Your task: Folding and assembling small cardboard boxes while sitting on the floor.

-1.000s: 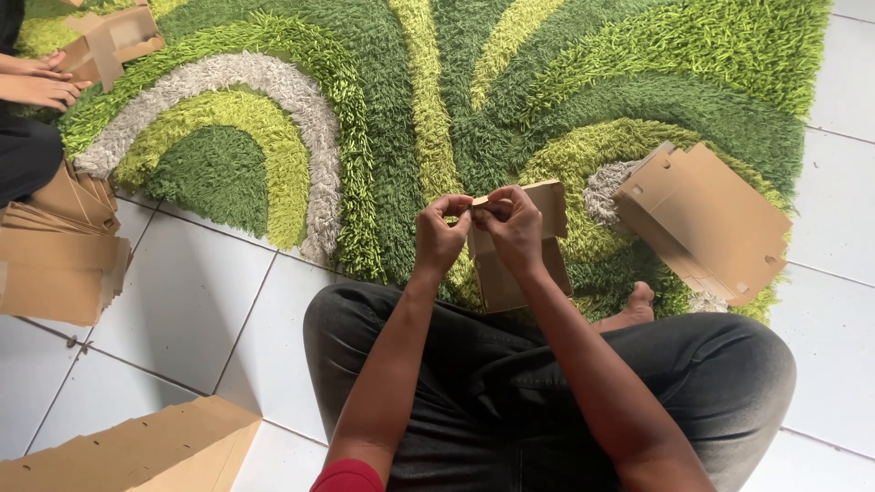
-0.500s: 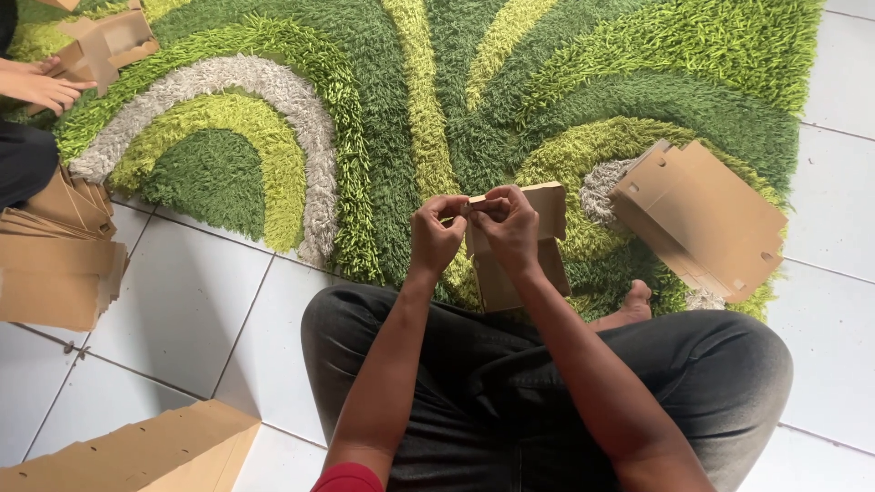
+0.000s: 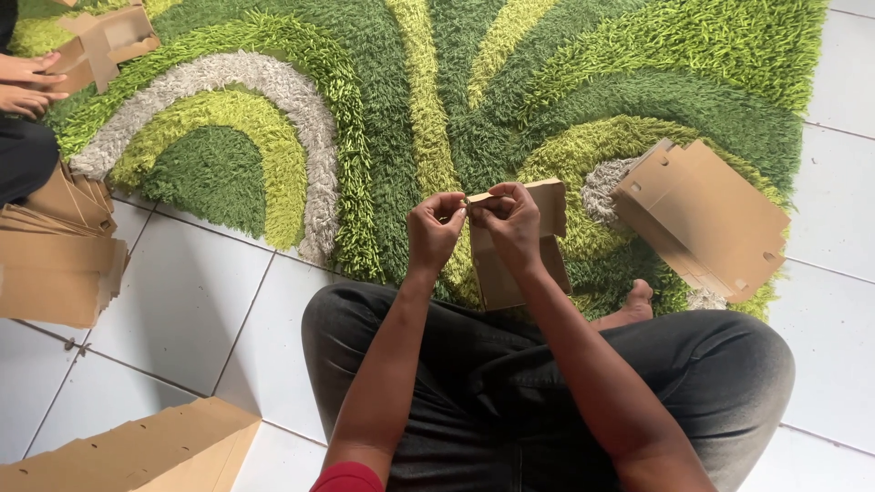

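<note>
**Both hands pinch the top of a folded cardboard piece**

The left hand [image 3: 436, 228] and right hand [image 3: 510, 221] meet over the near edge of the shaggy green patterned rug [image 3: 383, 109], each pinching the top edge of a small brown folded cardboard piece [image 3: 547, 246] held upright above the person's crossed legs in dark trousers [image 3: 547, 383]. Fingertips are closed tight on the cardboard (what lies between them is too small to tell). To the right on the rug lies a stack of flat brown cardboard blanks [image 3: 702, 219]. Far left, another person's hands [image 3: 27, 82] rest beside a partly folded cardboard box [image 3: 105, 41]. More flat cardboard sheets [image 3: 55, 264] lie on the white tiled floor [image 3: 182, 310] at left.
</note>
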